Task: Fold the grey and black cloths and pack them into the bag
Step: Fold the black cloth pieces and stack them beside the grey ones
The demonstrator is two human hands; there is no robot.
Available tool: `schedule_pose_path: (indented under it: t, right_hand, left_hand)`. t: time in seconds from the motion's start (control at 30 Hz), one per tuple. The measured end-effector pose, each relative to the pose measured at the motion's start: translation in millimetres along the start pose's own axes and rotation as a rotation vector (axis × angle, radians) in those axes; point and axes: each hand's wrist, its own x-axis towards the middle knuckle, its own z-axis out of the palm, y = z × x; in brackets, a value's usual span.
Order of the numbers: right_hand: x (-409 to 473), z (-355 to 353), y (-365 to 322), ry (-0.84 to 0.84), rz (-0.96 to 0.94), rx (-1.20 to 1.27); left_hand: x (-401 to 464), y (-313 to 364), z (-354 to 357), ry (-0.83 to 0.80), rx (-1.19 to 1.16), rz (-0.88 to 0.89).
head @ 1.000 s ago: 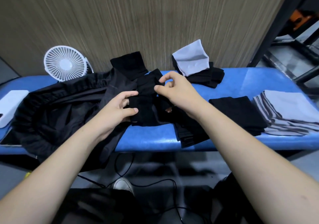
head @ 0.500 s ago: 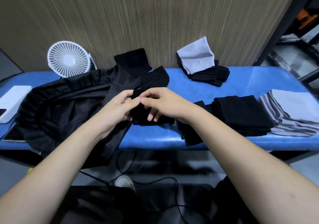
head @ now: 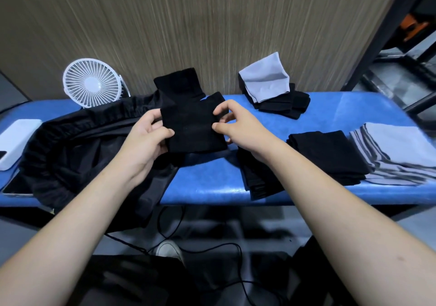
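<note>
Both hands held a folded black cloth (head: 192, 128) just above the middle of the blue counter (head: 212, 183). The left hand (head: 144, 143) gripped the cloth's left edge, its thumb lying over the near-left corner and its fingers curled behind. The right hand (head: 236, 128) pinched the right edge between thumb and forefinger, the grip closed on the fabric with the other fingers tucked behind it. The cloth sat roughly square and slightly tilted, its lower edge close to the counter.

To the left, the black bag (head: 77, 154) lay slumped open on the counter, its gathered rim facing up and part of it hanging over the near edge. Another black cloth (head: 179, 84) stood up just beyond the held one, near the far wall. Farther right at the far edge, a grey cloth (head: 265, 79) rested on top of a small black pile (head: 285, 105). On the right side of the counter lay a stack of folded black cloths (head: 328, 154), and just beside it, further right, a stack of folded grey cloths (head: 398, 152).

A white fan (head: 92, 82) stood at the far left of the counter, and a flat white device (head: 16, 140) lay at the left end beside the bag. Black cables (head: 200, 251) trailed on the floor under the counter.
</note>
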Motion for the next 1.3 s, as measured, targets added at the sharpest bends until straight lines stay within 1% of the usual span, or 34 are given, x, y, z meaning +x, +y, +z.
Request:
schedule_pose_path:
  t: [0.2,0.27,0.47,0.67,0.9,1.13,1.3]
  right_hand:
    - [-2,2,-3,-0.153,0.008,0.297]
    - [-2,1,-3,-0.186,-0.001,0.346]
    - [-1,1,-1,-0.127,0.008,0.261]
    - [-4,0,-5,-0.112,0.044,0.248]
    - [-10,-11,-7,-0.08,0.053,0.202]
    - [-20,-51,-3,-0.014,0.036,0.182]
    - [-31,-90,3,0.066,0.037,0.13]
  left_hand:
    - [-2,4,0,-0.021,-0.053,-0.004]
    - [-2,4,1,-0.015,-0.057,-0.013]
    - [-1,0,-1,-0.009,-0.041,-0.038]
    - [0,-5,1,0.001,0.03,-0.041]
    - [6,-2,10,0.012,0.106,0.011]
    - [15,7,43,-0.077,0.065,0.009]
    - [22,10,72,-0.187,0.069,-0.003]
